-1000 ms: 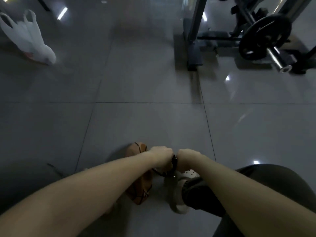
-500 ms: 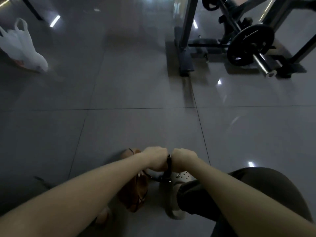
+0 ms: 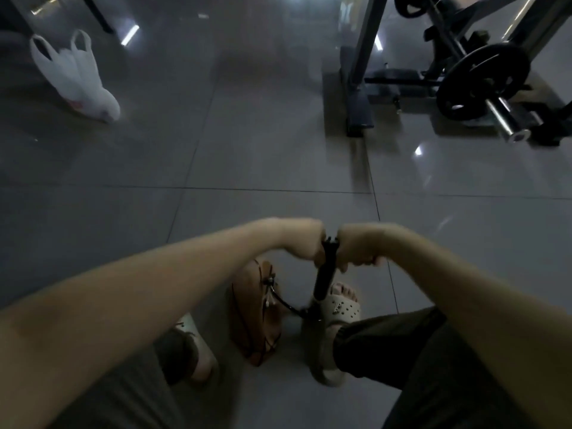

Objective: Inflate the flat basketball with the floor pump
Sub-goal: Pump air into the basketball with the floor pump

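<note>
Well, hands: my left hand (image 3: 305,243) and right hand (image 3: 356,249) were both clenched round the pump handle (image 3: 329,242), one on each side of the shaft, at lower centre of the frame.
Pump: the black barrel (image 3: 323,280) ran down from the handle towards my right sandal (image 3: 339,308); its base was mostly hidden, so I couldn't tell how firmly it was pinned.
Ball: the basketball (image 3: 257,317) lay crumpled and flat on the floor (image 3: 278,150), just left of the pump, between my feet.
Hose: a thin black hose (image 3: 283,300) curved from the pump's foot to the ball; the needle's seating was too small to make out.
Risk: I judged that a hard stroke could tug the short hose and pull the needle out, since the limp ball lay loose. A foot slipping off the base would tip the pump.
Around: a white plastic bag (image 3: 79,78) lay at upper left and a weight plate (image 3: 483,82) stood at upper right, both well apart from me.
</note>
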Motion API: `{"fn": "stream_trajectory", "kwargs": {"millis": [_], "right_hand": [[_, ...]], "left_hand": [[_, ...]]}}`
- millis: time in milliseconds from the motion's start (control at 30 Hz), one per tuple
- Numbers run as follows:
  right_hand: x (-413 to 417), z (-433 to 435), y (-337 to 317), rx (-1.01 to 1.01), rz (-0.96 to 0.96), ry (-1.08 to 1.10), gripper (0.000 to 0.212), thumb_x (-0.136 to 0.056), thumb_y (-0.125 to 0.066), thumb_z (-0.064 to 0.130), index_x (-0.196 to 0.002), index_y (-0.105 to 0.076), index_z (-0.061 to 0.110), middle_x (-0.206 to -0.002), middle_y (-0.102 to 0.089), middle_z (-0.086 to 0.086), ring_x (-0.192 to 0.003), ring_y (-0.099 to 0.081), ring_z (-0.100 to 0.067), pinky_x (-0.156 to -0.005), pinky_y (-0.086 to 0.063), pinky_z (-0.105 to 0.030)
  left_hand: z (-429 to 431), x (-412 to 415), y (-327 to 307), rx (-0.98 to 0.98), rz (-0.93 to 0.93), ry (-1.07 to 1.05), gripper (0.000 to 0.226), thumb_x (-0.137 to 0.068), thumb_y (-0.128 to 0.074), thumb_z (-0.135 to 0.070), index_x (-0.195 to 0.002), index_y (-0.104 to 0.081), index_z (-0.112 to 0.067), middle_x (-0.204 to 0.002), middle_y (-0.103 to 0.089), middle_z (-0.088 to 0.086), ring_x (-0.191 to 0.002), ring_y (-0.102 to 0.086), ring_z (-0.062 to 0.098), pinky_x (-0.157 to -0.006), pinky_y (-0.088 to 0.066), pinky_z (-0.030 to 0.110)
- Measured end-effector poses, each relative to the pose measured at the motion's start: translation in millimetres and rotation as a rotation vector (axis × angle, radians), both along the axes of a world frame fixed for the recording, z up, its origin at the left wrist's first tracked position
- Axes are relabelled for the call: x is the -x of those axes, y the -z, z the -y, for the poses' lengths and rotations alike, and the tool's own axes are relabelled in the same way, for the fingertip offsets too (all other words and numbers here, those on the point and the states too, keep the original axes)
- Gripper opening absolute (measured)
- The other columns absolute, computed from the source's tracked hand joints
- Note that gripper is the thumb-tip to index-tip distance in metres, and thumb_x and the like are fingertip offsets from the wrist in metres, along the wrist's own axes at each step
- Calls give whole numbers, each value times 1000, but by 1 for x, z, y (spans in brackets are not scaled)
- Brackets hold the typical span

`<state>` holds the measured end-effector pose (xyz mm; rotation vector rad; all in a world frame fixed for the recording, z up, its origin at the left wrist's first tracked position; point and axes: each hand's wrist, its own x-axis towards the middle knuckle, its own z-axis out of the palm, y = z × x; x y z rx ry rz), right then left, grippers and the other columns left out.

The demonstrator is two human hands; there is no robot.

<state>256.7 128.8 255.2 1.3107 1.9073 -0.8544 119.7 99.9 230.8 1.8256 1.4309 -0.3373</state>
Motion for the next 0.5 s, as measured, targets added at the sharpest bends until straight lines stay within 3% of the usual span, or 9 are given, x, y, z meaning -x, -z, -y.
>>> {"fn": "stream_trajectory", "kwargs": {"millis": [100,167,233,300,367,433,500], "right_hand": [[5,-7,-18,-26,-21,24,17,-88,-68,17,-102,-66,7,-78,-57,-6,-62,-50,-17,-57,-46,-27],[8,11,11,-13,6,-5,15,-92,-67,22,-101,-66,10,-76,-57,-4,-60,-51,-15,-54,-45,-24],[9,36,52,-50,40,-39,13,-93,-66,26,-89,-63,14,-72,-55,-1,-63,-54,-16,-58,-48,-25],[3,47,92,-102,57,1,17,-90,-64,26,-77,-56,18,-74,-56,0,-73,-59,-20,-72,-55,-31],[-2,53,112,-126,94,38,11,-88,-62,26,-82,-58,18,-79,-59,-1,-79,-63,-21,-81,-58,-35],[-6,54,121,-127,102,38,11,-89,-61,30,-91,-61,19,-82,-59,0,-81,-63,-21,-82,-57,-36],[-5,53,125,-149,90,48,12,-90,-60,30,-85,-59,19,-81,-59,1,-80,-62,-20,-80,-56,-35]], "left_hand": [[-9,6,-25,6,11,-33,13,-88,-73,-22,-78,-69,-15,-70,-61,2,-60,-52,18,-56,-41,29],[8,3,-3,26,-34,14,18,-91,-70,-21,-74,-65,-16,-65,-57,-2,-56,-50,15,-52,-36,23],[28,-4,34,24,-69,18,24,-93,-66,-21,-70,-58,-16,-63,-53,-3,-58,-51,17,-49,-35,25],[41,-14,69,-9,-119,-3,20,-93,-63,-26,-78,-56,-15,-68,-53,-1,-67,-57,23,-53,-40,29],[49,-23,92,-43,-120,-6,15,-93,-62,-28,-89,-56,-14,-76,-54,0,-74,-58,24,-61,-43,31],[50,-25,107,-73,-94,-9,15,-94,-61,-27,-96,-58,-13,-86,-56,3,-80,-58,26,-68,-43,34],[48,-21,116,-104,-90,-8,17,-92,-64,-29,-96,-56,-14,-90,-57,5,-83,-59,27,-70,-44,36]]}}
